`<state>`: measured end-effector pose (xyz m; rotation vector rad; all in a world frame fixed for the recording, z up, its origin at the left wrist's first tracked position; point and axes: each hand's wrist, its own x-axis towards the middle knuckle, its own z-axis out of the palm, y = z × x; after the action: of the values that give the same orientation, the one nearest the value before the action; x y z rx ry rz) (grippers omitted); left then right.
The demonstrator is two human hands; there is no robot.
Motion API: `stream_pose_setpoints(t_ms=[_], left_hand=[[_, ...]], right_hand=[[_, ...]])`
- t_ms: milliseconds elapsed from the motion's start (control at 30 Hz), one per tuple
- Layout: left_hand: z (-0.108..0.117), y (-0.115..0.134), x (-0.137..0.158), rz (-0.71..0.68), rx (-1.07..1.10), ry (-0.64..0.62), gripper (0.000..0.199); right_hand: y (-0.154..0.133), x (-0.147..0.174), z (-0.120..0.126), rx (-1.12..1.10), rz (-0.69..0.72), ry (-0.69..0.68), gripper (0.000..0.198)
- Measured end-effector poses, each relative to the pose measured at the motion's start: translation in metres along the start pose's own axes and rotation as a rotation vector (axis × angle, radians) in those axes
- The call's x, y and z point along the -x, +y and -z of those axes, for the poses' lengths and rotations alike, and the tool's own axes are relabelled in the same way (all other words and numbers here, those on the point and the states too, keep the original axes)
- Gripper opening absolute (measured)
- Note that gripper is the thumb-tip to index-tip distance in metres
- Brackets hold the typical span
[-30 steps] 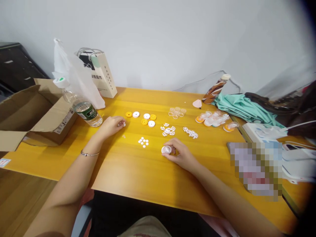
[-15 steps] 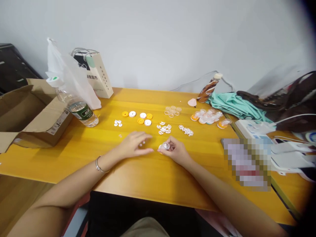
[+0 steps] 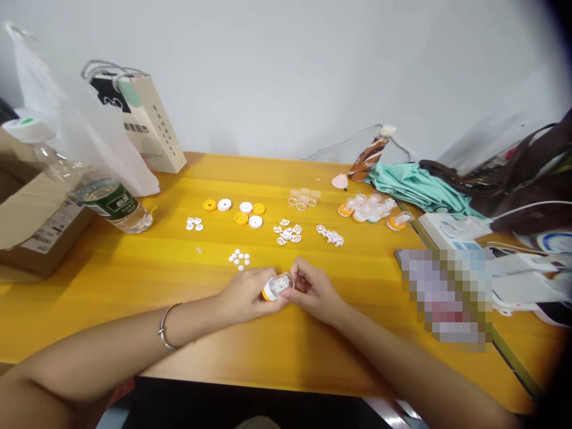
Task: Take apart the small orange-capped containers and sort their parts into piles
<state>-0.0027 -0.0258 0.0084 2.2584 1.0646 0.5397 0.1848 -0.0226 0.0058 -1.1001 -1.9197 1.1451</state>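
Note:
A small clear plastic capsule (image 3: pixel 280 285) with a white and orange base lies tilted between my two hands. My left hand (image 3: pixel 245 295) wraps its fingers round the base end. With thumb and fingers, my right hand (image 3: pixel 316 291) grips the clear end; some of its fingertips are hidden. Beyond my left hand lie several small white round pieces (image 3: pixel 239 258). White openwork pieces (image 3: pixel 288 232) sit in a loose cluster further back, and a second cluster of white pieces (image 3: pixel 330 235) is to its right. Yellow discs (image 3: pixel 241 218) and white discs (image 3: pixel 255 221) lie behind.
Clear rings (image 3: pixel 301 205) and several similar capsules (image 3: pixel 370 208) are at the back. At left stand a water bottle (image 3: pixel 111 202), a cardboard box (image 3: pixel 40 226) and a paper bag (image 3: pixel 152 125). A brown drink bottle (image 3: pixel 370 158), green cloth (image 3: pixel 420 187) and power strip (image 3: pixel 451 232) are at right.
My left hand has gone from open to closed round the capsule's base. The capsule has moved slightly left and nearer me. The small white round pieces now show uncovered, and the view has shifted.

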Motion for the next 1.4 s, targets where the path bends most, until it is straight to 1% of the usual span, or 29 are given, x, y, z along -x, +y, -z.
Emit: stream_pose_setpoints(t_ms=[133,200,333,400,467,567,700,800,833,867,933,1000,1033,1100,1133,1200,1233,1300,1333,1367,1400], left_hand=[[-0.003,0.000,0.001,-0.065,-0.084,0.011,0.029],[-0.004,0.000,0.001,-0.088,-0.140,0.016,0.029],[-0.004,0.001,0.002,-0.135,-0.248,0.018,0.025],[-0.004,0.000,0.002,-0.142,-0.282,0.012,0.027],[-0.003,-0.001,0.003,-0.136,-0.291,0.006,0.030],[-0.001,-0.002,0.004,-0.140,-0.242,-0.025,0.030],[0.003,-0.001,0.005,-0.169,-0.044,-0.113,0.025],[0.006,-0.001,0.003,-0.090,0.117,-0.137,0.021],[0.007,-0.001,0.003,-0.059,0.155,-0.136,0.020],[0.007,-0.001,0.002,-0.035,0.180,-0.131,0.021],[0.007,0.000,0.001,-0.028,0.186,-0.114,0.025],[0.005,0.000,0.000,-0.055,0.162,-0.106,0.028],[0.005,0.001,0.000,-0.070,0.148,-0.102,0.029],[0.003,0.001,0.000,-0.092,0.121,-0.091,0.029],[0.003,0.002,0.000,-0.099,0.108,-0.085,0.029],[0.002,0.002,0.001,-0.109,0.085,-0.085,0.028],[0.002,0.002,0.001,-0.112,0.074,-0.089,0.027],[0.003,0.001,0.002,-0.111,0.060,-0.104,0.027],[0.003,0.001,0.002,-0.112,0.059,-0.110,0.027],[0.003,0.000,0.002,-0.114,0.060,-0.113,0.028],[0.003,0.000,0.002,-0.116,0.062,-0.112,0.029]], right_hand=[[0.001,0.000,0.005,0.092,0.059,-0.037,0.047],[-0.002,0.000,0.004,0.155,0.055,-0.066,0.050],[-0.008,0.002,0.001,0.298,0.004,-0.134,0.046],[-0.009,0.002,-0.001,0.318,0.020,-0.147,0.043],[-0.007,0.002,-0.002,0.315,0.067,-0.157,0.042],[-0.005,0.002,-0.002,0.343,0.164,-0.156,0.040],[-0.012,0.004,0.004,0.332,0.312,-0.206,0.034],[-0.019,0.005,0.012,0.240,0.330,-0.276,0.019],[-0.020,0.005,0.015,0.204,0.337,-0.285,0.019],[-0.020,0.005,0.016,0.174,0.347,-0.278,0.023],[-0.018,0.005,0.017,0.145,0.353,-0.217,0.034],[-0.015,0.005,0.017,0.172,0.293,-0.158,0.047],[-0.014,0.006,0.016,0.208,0.244,-0.144,0.047],[-0.014,0.007,0.014,0.291,0.158,-0.137,0.031],[-0.016,0.007,0.014,0.315,0.147,-0.133,0.022],[-0.019,0.008,0.013,0.299,0.203,-0.119,0.014],[-0.020,0.008,0.013,0.262,0.254,-0.121,0.019],[-0.020,0.007,0.014,0.192,0.324,-0.140,0.042],[-0.019,0.007,0.014,0.171,0.319,-0.156,0.050],[-0.018,0.006,0.014,0.162,0.284,-0.175,0.055],[-0.017,0.006,0.014,0.163,0.231,-0.194,0.055]])
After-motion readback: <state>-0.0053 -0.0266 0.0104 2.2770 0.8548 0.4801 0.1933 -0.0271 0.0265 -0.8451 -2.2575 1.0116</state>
